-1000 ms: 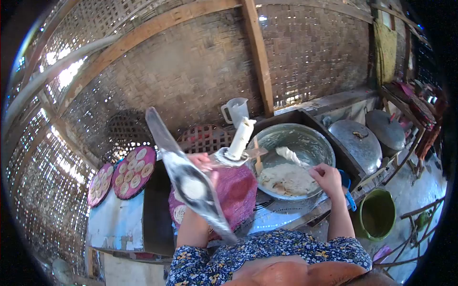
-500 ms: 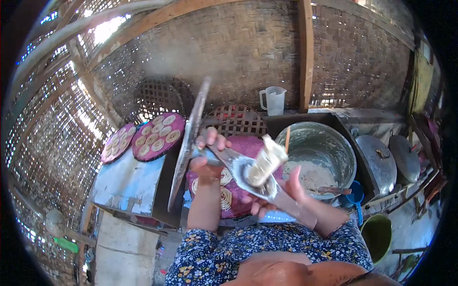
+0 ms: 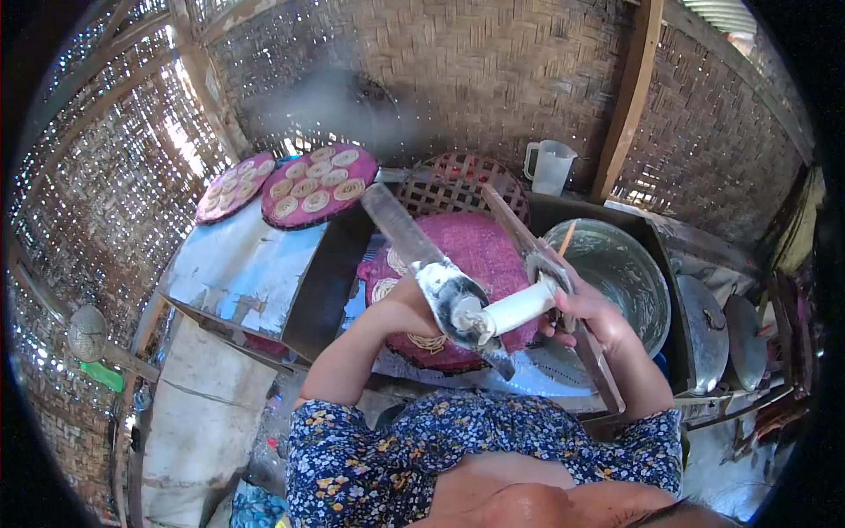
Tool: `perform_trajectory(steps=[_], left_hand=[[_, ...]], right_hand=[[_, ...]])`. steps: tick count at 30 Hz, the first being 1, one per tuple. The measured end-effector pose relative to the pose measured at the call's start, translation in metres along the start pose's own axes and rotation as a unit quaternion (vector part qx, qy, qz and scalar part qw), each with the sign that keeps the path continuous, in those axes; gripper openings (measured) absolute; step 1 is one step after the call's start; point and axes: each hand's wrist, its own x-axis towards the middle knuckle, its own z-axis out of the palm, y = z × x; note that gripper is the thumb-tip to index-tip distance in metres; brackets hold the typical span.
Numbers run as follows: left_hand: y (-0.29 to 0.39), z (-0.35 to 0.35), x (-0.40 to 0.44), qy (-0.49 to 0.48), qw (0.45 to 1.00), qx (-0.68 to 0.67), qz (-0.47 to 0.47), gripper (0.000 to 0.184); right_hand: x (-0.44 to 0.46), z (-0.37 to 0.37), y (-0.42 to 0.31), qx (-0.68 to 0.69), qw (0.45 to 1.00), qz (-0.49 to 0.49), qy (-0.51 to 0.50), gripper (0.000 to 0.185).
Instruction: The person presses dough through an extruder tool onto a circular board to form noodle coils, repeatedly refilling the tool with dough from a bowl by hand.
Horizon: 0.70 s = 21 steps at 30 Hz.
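Observation:
My left hand (image 3: 407, 306) grips a wooden press board (image 3: 429, 268) whose middle is smeared with white dough; my fingers are partly hidden behind it. My right hand (image 3: 598, 319) is closed around a second wooden press board (image 3: 583, 345), tilted on the right. A white cylinder (image 3: 519, 308) bridges the two boards, with ragged dough on its left end at the first board's middle. Whether the cylinder is plunger or dough I cannot tell. Below the hands lies a round tray with pink cloth (image 3: 458, 242), bearing several coiled dough rounds (image 3: 387, 289).
A large metal pot (image 3: 656, 264) stands at the right, a plastic jug (image 3: 552, 167) behind it. Two metal lids (image 3: 704, 326) lie farther right. More pink trays of dough coils (image 3: 319, 183) rest on the left counter (image 3: 242, 264). A woven wall (image 3: 466, 79) closes the back.
The boards have turned in my hands: the left one swung from near upright to a slant, and the right one moved rightward. The white cylinder now lies between them. My view shifted.

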Motion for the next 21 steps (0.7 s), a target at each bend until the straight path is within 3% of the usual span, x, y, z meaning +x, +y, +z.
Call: perform_trajectory(steps=[7,10,12,15,17,20,21], left_hand=[[0.003,0.013,0.001,0.025,0.998,0.027,-0.047,0.033],[-0.004,0.020,0.004,0.091,0.995,-0.022,-0.039,0.033],[-0.010,0.023,0.005,0.110,0.991,-0.061,-0.035,0.033],[-0.017,0.025,0.008,0.073,0.995,-0.038,-0.047,0.032],[-0.016,0.026,0.014,0.050,0.997,-0.018,-0.051,0.045],[-0.013,0.016,0.028,-0.063,0.987,0.100,-0.104,0.074],[-0.010,0.014,0.032,-0.065,0.984,0.104,-0.132,0.074]], right_hand=[[-0.001,0.005,-0.016,-0.219,0.970,-0.073,0.070,0.091],[0.004,-0.005,0.012,-0.427,0.860,-0.263,0.099,0.099],[0.001,-0.002,0.016,-0.535,0.757,-0.370,0.070,0.099],[-0.004,0.011,0.006,-0.619,0.664,-0.419,0.005,0.092],[0.000,0.016,0.003,-0.625,0.646,-0.438,0.010,0.088],[0.003,0.016,-0.002,-0.639,0.635,-0.434,0.013,0.090],[0.005,0.016,0.000,-0.643,0.627,-0.439,0.019,0.092]])
